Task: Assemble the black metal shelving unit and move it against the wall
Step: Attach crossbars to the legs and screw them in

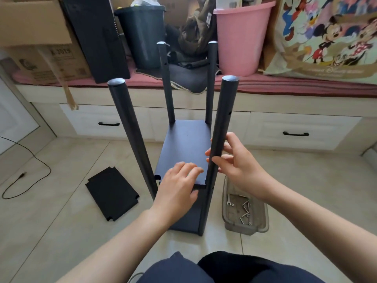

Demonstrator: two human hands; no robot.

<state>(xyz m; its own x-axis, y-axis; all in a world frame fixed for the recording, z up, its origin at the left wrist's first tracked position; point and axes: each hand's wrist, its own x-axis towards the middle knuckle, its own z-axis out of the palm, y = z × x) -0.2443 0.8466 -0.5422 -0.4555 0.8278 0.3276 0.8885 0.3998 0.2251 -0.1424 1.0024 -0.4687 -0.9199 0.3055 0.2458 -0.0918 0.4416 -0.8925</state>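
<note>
The black metal shelving unit stands on the tiled floor in front of me, with four upright round posts and a flat shelf panel (pixel 186 139) between them. A lower panel (pixel 188 219) shows beneath it at the near end. My right hand (pixel 234 160) is shut around the near right post (pixel 221 123) at mid height. My left hand (pixel 180 184) rests on the near edge of the shelf panel, thumb under the edge and fingers spread on top. The near left post (pixel 130 127) leans slightly outward. Another loose black shelf panel (pixel 112 193) lies flat on the floor to the left.
A clear plastic tray (pixel 244 213) with screws and a small wrench sits on the floor at the right. A drawer bench (pixel 285 127) runs behind, loaded with cardboard boxes, a dark bin (pixel 142 35) and a pink bucket (pixel 240 37). A black cable (pixel 26 176) loops at the left.
</note>
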